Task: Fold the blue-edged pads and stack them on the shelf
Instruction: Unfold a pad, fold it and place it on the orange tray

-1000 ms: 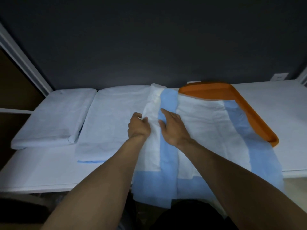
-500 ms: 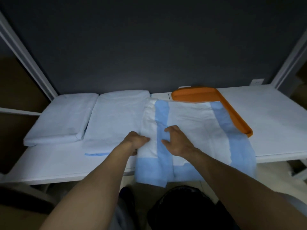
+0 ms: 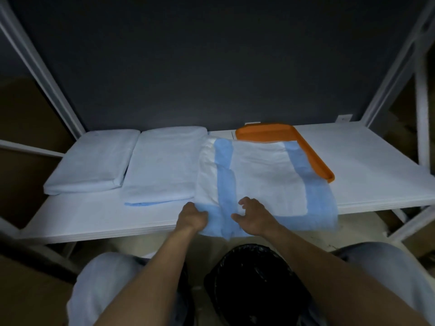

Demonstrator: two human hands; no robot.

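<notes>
**Desk:** What lies at the left of the flat white shelf [image 3: 367, 161]?

**Photographer:** A thick folded stack of pale blue-white pads [image 3: 91, 161] sits at the far left, against the dark back panel [image 3: 211, 67]. Just beside it to the right is a flatter folded pale pad pile [image 3: 164, 165], with a blue edge showing along its near side.

**Desk:** And the pad in hand?

**Photographer:** A white pad with blue edges [image 3: 266, 175] lies spread at mid-shelf. Its left side is folded over, so a blue strip runs front to back. Its left edge touches the flatter pile, and its near blue border hangs over the shelf's front edge. Its far right side lies on an orange plastic tray [image 3: 315, 158], whose rim shows behind and to the right.

**Desk:** The hands?

**Photographer:** The left hand [image 3: 191, 216] is at the pad's near left corner, its grip closed on the pad with fingers curled round the folded edge. The right hand [image 3: 255, 216] rests on the pad just right of the blue strip, fingers bent and thumb out. Whether its grip pinches the material cannot be told.

**Desk:** Below the shelf?

**Photographer:** A round bin lined with a black bag [image 3: 254, 285] stands between the person's knees.
</notes>
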